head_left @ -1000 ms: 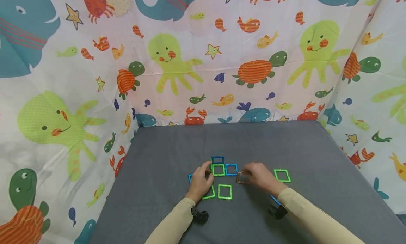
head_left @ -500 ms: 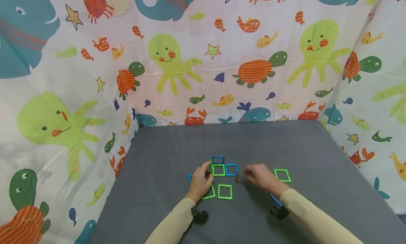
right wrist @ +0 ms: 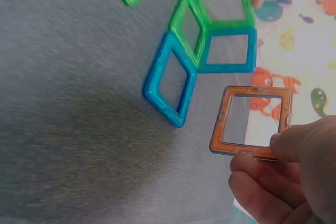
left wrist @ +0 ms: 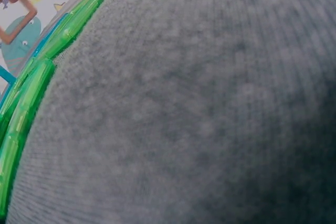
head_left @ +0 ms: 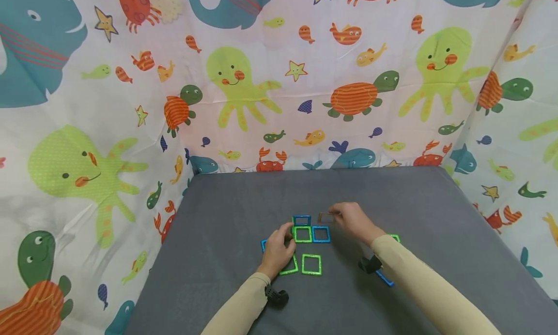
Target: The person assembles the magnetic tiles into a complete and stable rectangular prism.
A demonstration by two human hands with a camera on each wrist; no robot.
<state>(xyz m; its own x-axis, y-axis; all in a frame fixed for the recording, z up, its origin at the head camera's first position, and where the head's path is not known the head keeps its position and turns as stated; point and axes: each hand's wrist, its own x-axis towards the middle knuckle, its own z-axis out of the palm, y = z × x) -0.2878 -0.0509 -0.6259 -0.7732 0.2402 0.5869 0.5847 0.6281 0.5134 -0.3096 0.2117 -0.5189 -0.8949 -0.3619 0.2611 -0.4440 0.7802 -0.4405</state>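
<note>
My right hand pinches an orange square magnetic tile by its lower corner, between thumb and fingers. The tile is raised, to the right of a small tile structure. In that structure a green tile and a blue tile lie flat side by side. Behind them a blue tile stands upright, joined at its edge to an upright green tile. At the structure's left side, my left hand holds the upright green tile with thumb and fingers. The left wrist view shows mostly grey cloth.
On the grey table a loose green tile lies in front of the structure. Another green tile and a blue tile are partly behind my left hand. Near my right forearm lie a blue tile and a half-hidden green tile.
My right hand has lifted the orange tile and carried it away from me, from beside the flat blue tile to behind it. The left hand stays at the structure.
</note>
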